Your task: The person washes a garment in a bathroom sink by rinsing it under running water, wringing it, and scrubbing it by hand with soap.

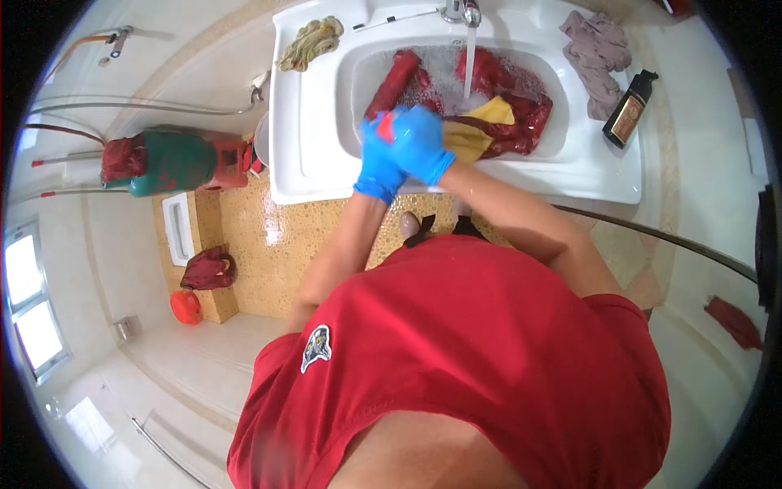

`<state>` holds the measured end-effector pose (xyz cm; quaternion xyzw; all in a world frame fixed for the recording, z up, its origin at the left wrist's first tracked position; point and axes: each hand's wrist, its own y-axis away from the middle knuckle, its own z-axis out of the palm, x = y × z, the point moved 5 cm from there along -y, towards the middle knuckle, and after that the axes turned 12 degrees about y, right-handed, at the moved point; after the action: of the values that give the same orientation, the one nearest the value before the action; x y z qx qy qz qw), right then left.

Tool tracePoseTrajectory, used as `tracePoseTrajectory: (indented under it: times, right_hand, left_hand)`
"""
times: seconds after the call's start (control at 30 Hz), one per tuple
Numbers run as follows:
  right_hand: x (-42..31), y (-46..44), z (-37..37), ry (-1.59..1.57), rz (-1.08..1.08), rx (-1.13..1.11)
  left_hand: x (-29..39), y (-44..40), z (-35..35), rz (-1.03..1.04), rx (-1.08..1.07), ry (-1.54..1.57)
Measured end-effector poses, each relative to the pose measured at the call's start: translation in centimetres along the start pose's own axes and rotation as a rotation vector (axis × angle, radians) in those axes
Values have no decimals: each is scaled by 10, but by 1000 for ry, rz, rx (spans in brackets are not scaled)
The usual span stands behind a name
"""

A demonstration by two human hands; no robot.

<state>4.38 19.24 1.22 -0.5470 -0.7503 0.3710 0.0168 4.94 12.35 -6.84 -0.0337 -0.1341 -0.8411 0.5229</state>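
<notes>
Red cloth (385, 126): a scrap shows between the hands at the near edge of the washbasin (604, 178); which garment it belongs to is hidden. Left hand (380, 160) and right hand (419, 143), both in blue gloves, pressed together, fingers curled tightly on the bunch. Just beside them, a red-and-yellow garment (528, 130) lies wet, partly above water; a rolled red garment (394, 83) and another red piece (487, 73) lie farther in. Status (judged): wetting done, handwork midway. Suds remain and the tap (471, 15) runs, so clearing the suds looks unfinished. On the deck: mottled yellowish gloves or cloth (311, 44), mauve cloth (599, 59), dark bottle (630, 111).
</notes>
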Motion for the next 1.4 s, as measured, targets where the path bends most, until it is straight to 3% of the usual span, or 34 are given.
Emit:
tracePoseTrajectory:
  times: [0.03, 0.13, 0.17, 0.27, 0.33, 0.37, 0.4, 0.47, 0.53, 0.57, 0.67, 0.73, 0.8, 0.9, 1.0, 1.03, 1.1, 1.13, 1.2, 1.3, 1.4]
  right_hand:
    - [-24, 6, -19, -112, -118, 89]
    - [-1, -6, 5, 39, -28, -58]
    - [14, -22, 4, 97, 129, -137]
    - [40, -25, 15, 82, 276, -305]
    - [6, -11, -5, 33, 55, -181]
    - [-16, 0, -16, -9, -100, -12]
    - [-22, 10, -11, 7, -141, -66]
    - [-6, 2, -7, 67, -46, 58]
    - [26, -20, -6, 25, 261, -161]
    - [42, -25, -1, 41, 341, -273]
    - [37, -10, -5, 54, 364, -295]
    - [-3, 15, -5, 23, -22, -57]
    - [-13, 6, -17, 14, -87, -4]
    - [25, -22, -1, 72, 212, -239]
    - [54, -18, 22, 42, 222, -521]
    - [69, -13, 33, -170, 336, -562]
    - [79, -14, 40, -601, 558, -636]
    - [76, -10, 27, -887, 651, -812]
    - [58, -18, 3, -1087, 574, -856]
    - [43, -24, -15, -730, 189, -777]
    - [66, -26, -28, -786, 414, -969]
  left_hand:
    - [7, 3, -1, -29, -268, 66]
    - [3, 6, 0, -9, 205, -68]
    - [-1, 7, 5, -25, 377, -156]
    - [-12, 6, 17, 17, 335, -160]
    - [-2, -2, 5, 114, 167, -213]
    - [9, 6, 10, 162, 52, -262]
    - [16, 9, 17, 211, -72, -316]
    - [11, 11, 21, 177, 159, -295]
    - [2, 9, 36, 139, 376, -278]
    - [-1, 7, 31, 130, 361, -322]
    - [-3, -1, 26, 113, 251, -203]
    - [9, -4, 3, -70, 0, -31]
    - [12, 0, 11, 85, -119, -33]
    - [-3, 0, 6, 36, 354, -194]
    - [-9, 13, 46, 64, 123, -393]
    - [-9, 6, 24, -145, 164, -58]
    - [-1, 7, 42, -187, 31, -8]
    - [3, 10, 51, -205, -30, 20]
    - [14, 11, 47, -189, 55, -5]
    - [26, 8, 40, -72, 201, -193]
    - [46, 11, 62, 47, 6, -725]
